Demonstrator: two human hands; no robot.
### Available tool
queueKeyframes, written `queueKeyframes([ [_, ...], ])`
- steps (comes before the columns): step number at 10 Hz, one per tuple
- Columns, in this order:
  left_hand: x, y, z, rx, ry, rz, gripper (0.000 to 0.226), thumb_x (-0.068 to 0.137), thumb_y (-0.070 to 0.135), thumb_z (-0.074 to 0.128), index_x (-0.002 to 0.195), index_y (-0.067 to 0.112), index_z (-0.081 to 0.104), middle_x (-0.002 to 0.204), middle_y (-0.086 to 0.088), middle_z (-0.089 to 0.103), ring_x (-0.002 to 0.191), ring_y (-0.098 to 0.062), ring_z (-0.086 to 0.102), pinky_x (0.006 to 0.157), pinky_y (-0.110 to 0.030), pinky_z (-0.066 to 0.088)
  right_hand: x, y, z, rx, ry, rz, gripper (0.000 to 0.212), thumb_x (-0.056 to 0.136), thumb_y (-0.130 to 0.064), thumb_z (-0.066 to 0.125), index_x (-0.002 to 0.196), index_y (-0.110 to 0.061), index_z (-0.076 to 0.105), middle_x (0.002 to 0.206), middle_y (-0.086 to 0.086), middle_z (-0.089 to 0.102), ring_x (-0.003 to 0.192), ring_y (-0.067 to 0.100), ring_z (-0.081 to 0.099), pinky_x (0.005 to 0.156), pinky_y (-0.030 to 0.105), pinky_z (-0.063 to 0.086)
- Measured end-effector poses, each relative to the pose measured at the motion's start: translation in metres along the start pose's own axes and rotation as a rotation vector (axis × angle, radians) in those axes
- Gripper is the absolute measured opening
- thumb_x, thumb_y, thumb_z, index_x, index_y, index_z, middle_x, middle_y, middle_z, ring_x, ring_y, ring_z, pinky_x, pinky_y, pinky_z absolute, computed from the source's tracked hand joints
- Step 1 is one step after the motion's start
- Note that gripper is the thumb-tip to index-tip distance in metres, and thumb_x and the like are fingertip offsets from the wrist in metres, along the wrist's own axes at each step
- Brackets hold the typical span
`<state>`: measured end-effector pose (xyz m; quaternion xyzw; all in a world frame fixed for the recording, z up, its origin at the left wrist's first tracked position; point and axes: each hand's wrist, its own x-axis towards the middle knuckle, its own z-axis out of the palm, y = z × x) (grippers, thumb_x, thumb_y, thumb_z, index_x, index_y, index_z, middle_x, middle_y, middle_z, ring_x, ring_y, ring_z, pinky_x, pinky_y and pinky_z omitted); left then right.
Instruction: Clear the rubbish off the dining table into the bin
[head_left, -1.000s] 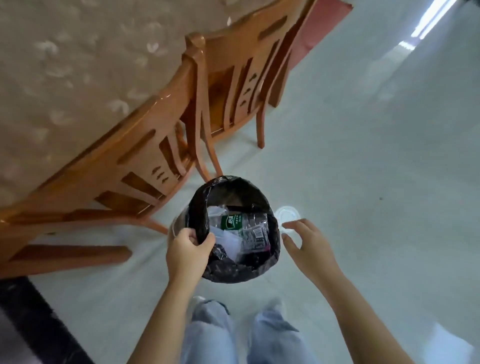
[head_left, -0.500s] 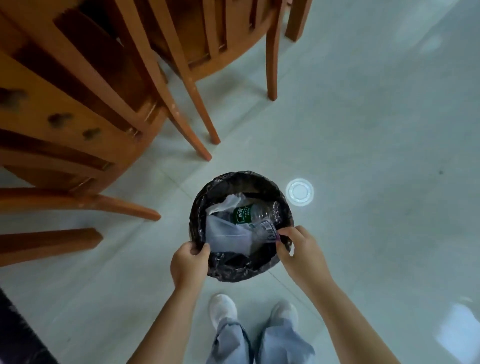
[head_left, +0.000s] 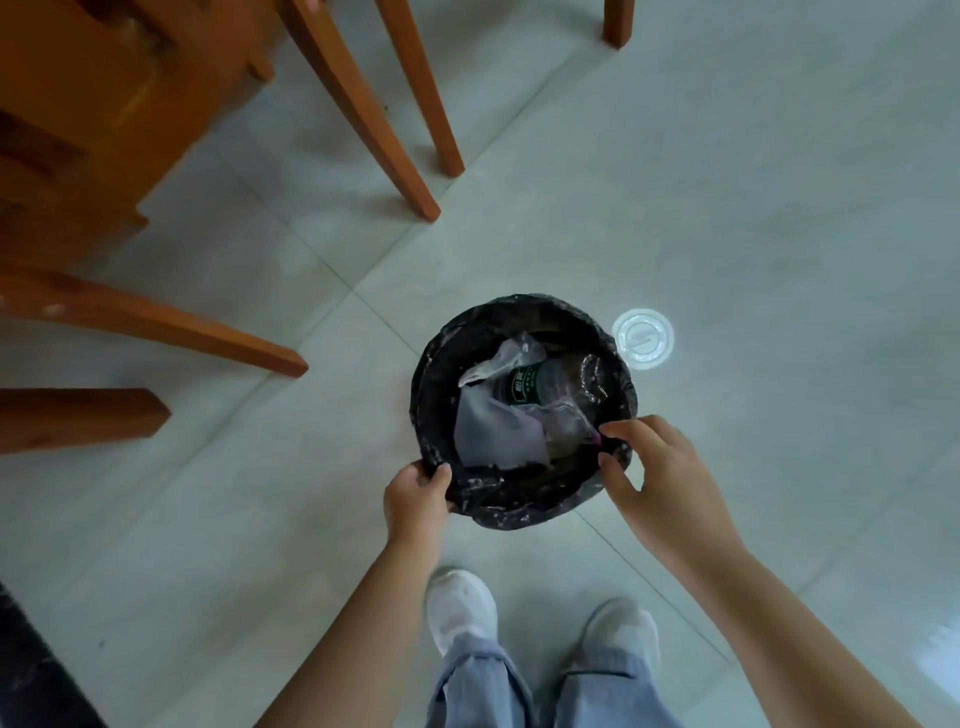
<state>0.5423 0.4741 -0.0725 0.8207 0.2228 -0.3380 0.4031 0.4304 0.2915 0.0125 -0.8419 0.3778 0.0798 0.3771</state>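
A round bin lined with a black bag (head_left: 519, 506) stands on the floor in front of my feet. Inside lie a crushed clear bottle with a green label (head_left: 535, 385) and a pale crumpled plastic bag (head_left: 493, 428). My left hand (head_left: 415, 496) grips the bag-covered rim at the near left. My right hand (head_left: 657, 470) is at the near right rim, thumb and fingers curled over the edge of the black liner; whether they pinch it is hard to tell. A clear round plastic lid (head_left: 643, 339) lies on the floor just right of the bin.
Orange wooden chair legs (head_left: 363, 109) and chair frames (head_left: 145, 322) stand to the left and behind the bin. The floor is pale tile. My white shoes (head_left: 462, 608) and jeans are directly below the bin. A dark surface edge (head_left: 31, 670) shows at bottom left.
My view has tilted down from the table to the floor. My right hand came in from beside the bin onto its right rim. The left hand kept its hold on the rim.
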Motion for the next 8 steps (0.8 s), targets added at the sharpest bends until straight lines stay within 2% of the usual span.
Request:
queueKeyframes([
  [1, 0.007, -0.013, -0.001, -0.088, -0.018, -0.010, 0.011, 0.088, 0.005, 0.056, 0.079, 0.006, 0.061, 0.084, -0.015, 0.063, 0.074, -0.029, 0.058, 0.057, -0.029, 0.053, 0.005, -0.002, 0.012, 0.006, -0.015, -0.025, 0.021, 0.079, -0.009, 0.059, 0.099, -0.013, 0.062, 0.096, 0.005, 0.059, 0.092, 0.026, 0.052, 0.071, 0.028, 0.038],
  [2, 0.010, -0.021, -0.003, -0.130, -0.027, 0.008, 0.012, 0.089, 0.007, 0.056, 0.078, 0.009, 0.061, 0.084, -0.015, 0.063, 0.075, -0.028, 0.059, 0.057, -0.026, 0.052, 0.009, -0.006, 0.022, 0.000, -0.049, -0.042, 0.022, 0.079, -0.009, 0.058, 0.100, -0.012, 0.061, 0.098, 0.007, 0.059, 0.093, 0.027, 0.052, 0.074, 0.033, 0.043],
  [3, 0.010, -0.024, -0.004, -0.101, -0.045, 0.041, 0.012, 0.088, 0.013, 0.059, 0.079, 0.006, 0.062, 0.083, -0.017, 0.062, 0.075, -0.028, 0.057, 0.069, -0.037, 0.050, 0.010, -0.011, 0.031, -0.032, -0.084, -0.058, 0.023, 0.080, -0.010, 0.057, 0.103, -0.010, 0.060, 0.101, 0.008, 0.059, 0.095, 0.027, 0.052, 0.076, 0.035, 0.044],
  [5, 0.005, -0.026, -0.016, -0.103, -0.130, 0.027, 0.017, 0.086, 0.025, 0.062, 0.071, 0.018, 0.060, 0.075, 0.000, 0.059, 0.076, -0.020, 0.051, 0.072, -0.033, 0.039, 0.000, -0.023, 0.039, -0.032, -0.118, -0.060, 0.021, 0.080, -0.010, 0.058, 0.100, -0.011, 0.061, 0.099, 0.007, 0.059, 0.091, 0.028, 0.054, 0.073, 0.032, 0.043],
  [6, 0.001, -0.026, -0.026, -0.090, -0.155, -0.039, 0.024, 0.084, 0.030, 0.064, 0.087, 0.006, 0.060, 0.082, -0.003, 0.057, 0.088, -0.019, 0.052, 0.077, -0.034, 0.038, -0.006, -0.033, 0.037, -0.014, -0.147, -0.060, 0.024, 0.079, -0.008, 0.058, 0.102, -0.013, 0.061, 0.100, 0.006, 0.059, 0.086, 0.029, 0.056, 0.075, 0.033, 0.045],
  [7, -0.007, -0.023, -0.041, -0.053, -0.047, -0.012, 0.023, 0.085, 0.022, 0.065, 0.097, 0.002, 0.061, 0.094, -0.005, 0.063, 0.096, -0.021, 0.055, 0.083, -0.031, 0.040, -0.011, -0.046, 0.030, -0.018, -0.156, -0.077, 0.025, 0.080, -0.009, 0.057, 0.104, -0.014, 0.060, 0.100, 0.006, 0.058, 0.085, 0.029, 0.058, 0.076, 0.037, 0.048],
  [8, -0.030, -0.011, -0.063, 0.097, 0.035, 0.092, 0.031, 0.085, 0.020, 0.064, 0.110, 0.002, 0.060, 0.113, -0.012, 0.065, 0.101, -0.023, 0.059, 0.087, -0.029, 0.042, -0.020, -0.063, 0.018, -0.009, -0.132, -0.064, 0.023, 0.080, -0.009, 0.057, 0.102, -0.012, 0.060, 0.099, 0.007, 0.058, 0.086, 0.029, 0.057, 0.077, 0.038, 0.048],
])
